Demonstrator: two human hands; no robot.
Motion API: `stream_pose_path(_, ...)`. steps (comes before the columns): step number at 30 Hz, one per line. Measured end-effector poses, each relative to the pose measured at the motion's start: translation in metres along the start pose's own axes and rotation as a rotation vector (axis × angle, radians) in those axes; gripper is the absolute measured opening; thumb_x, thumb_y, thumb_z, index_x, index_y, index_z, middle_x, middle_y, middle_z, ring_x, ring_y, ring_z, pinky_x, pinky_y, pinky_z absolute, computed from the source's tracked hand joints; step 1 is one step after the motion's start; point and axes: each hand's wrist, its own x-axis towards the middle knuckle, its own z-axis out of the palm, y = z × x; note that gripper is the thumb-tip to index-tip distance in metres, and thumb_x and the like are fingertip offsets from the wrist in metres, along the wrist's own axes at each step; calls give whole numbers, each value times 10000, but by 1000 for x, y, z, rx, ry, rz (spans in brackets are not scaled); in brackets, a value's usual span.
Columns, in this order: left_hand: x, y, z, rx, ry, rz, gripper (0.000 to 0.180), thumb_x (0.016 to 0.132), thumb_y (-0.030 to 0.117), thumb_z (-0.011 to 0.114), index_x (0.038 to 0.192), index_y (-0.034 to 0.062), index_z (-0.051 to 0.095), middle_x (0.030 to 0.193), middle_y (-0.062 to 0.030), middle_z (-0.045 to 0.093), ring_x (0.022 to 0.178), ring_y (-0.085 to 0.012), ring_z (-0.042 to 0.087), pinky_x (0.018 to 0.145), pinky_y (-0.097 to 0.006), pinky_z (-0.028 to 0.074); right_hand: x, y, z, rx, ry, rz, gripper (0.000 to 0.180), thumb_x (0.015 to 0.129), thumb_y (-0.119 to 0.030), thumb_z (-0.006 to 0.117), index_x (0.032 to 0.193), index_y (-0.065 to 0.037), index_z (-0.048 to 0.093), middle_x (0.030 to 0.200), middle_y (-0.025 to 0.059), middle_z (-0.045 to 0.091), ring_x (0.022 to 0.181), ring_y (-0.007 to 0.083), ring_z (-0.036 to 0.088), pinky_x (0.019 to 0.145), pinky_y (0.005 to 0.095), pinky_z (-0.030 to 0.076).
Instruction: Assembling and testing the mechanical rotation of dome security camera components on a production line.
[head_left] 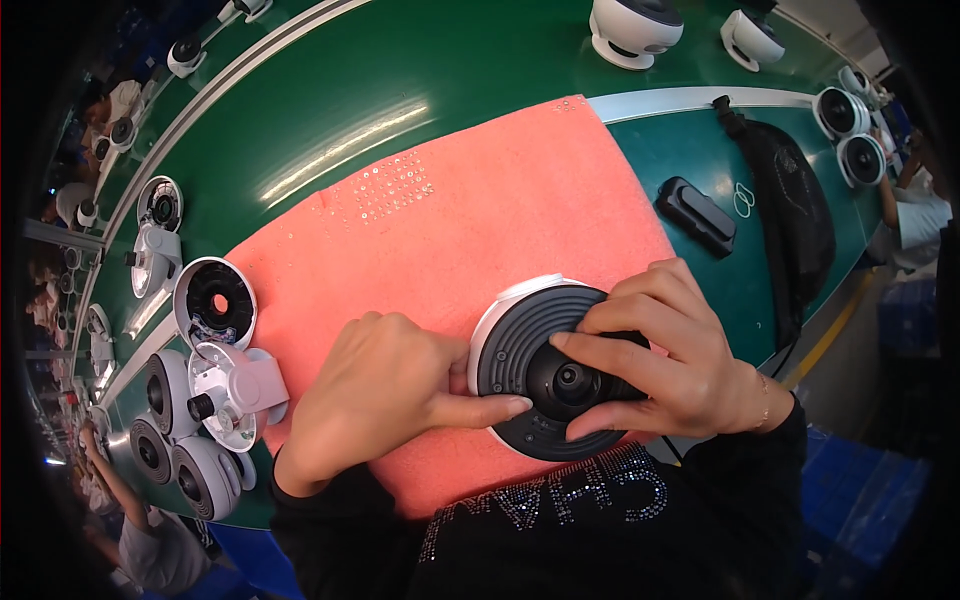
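Note:
On the pink foam mat (450, 255) lies a round white housing with a black, ringed face (515, 350) and a raised hub at its middle, which looks like a fan part. My left hand (370, 385) grips its left side, thumb pressed on the black face and fingers curled at the white rim. From the right, my right hand (685, 355) is bent around the hub, with fingertips and thumb on either side of it. The far right part of the face is hidden under that hand.
Small screws (395, 188) stand in rows on the mat. Left of it are an open white shell (215, 300), a white base part (255, 385) and several round grey units (205, 475). A black case (697, 215) and a black bag (795, 200) lie to the right.

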Motion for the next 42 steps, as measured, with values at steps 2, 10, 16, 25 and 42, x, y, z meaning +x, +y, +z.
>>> stream_pose_path(2, -2, 0, 1, 2, 10, 1, 479, 665, 504, 673, 573, 40, 595, 433, -109, 484, 422, -295, 515, 426, -353, 387, 0, 1, -3, 37, -81, -28, 473, 650, -326, 695, 1010, -32, 605, 962, 77, 530, 882, 244, 508, 750, 358, 387)
stream_pose_path(10, -8, 7, 11, -284, 184, 44, 353, 660, 363, 739, 700, 32, 623, 523, -68, 582, 467, -205, 593, 448, -288, 451, -21, 6, -3, 326, 60, 345, 721, 700, -370, 704, 1253, -3, 423, 1135, 172, 470, 989, 296, 491, 828, 383, 404)
stream_pose_path(16, -45, 10, 38, -390, 218, 192, 420, 645, 232, 776, 966, 34, 590, 680, -77, 631, 576, -199, 638, 507, -274, 508, -53, -25, 3, 483, 36, 335, 615, 634, -228, 783, 1132, 33, 535, 813, 138, 606, 629, 230, 582, 579, 282, 464)
stream_pose_path(25, -55, 7, 54, -385, 219, 319, 427, 650, 109, 747, 1015, 6, 551, 890, -105, 643, 705, -226, 652, 567, -285, 528, -64, -42, 18, 382, 224, 191, 554, 586, -199, 810, 1041, 23, 587, 747, 83, 627, 585, 170, 597, 511, 249, 467)
stream_pose_path(42, -49, 19, 55, -485, 261, 229, 400, 631, 176, 796, 924, 8, 582, 770, -99, 663, 686, -200, 670, 583, -255, 527, -64, -36, 24, 525, 239, 293, 533, 652, -197, 781, 1050, 34, 513, 862, 147, 613, 657, 262, 625, 564, 306, 497)
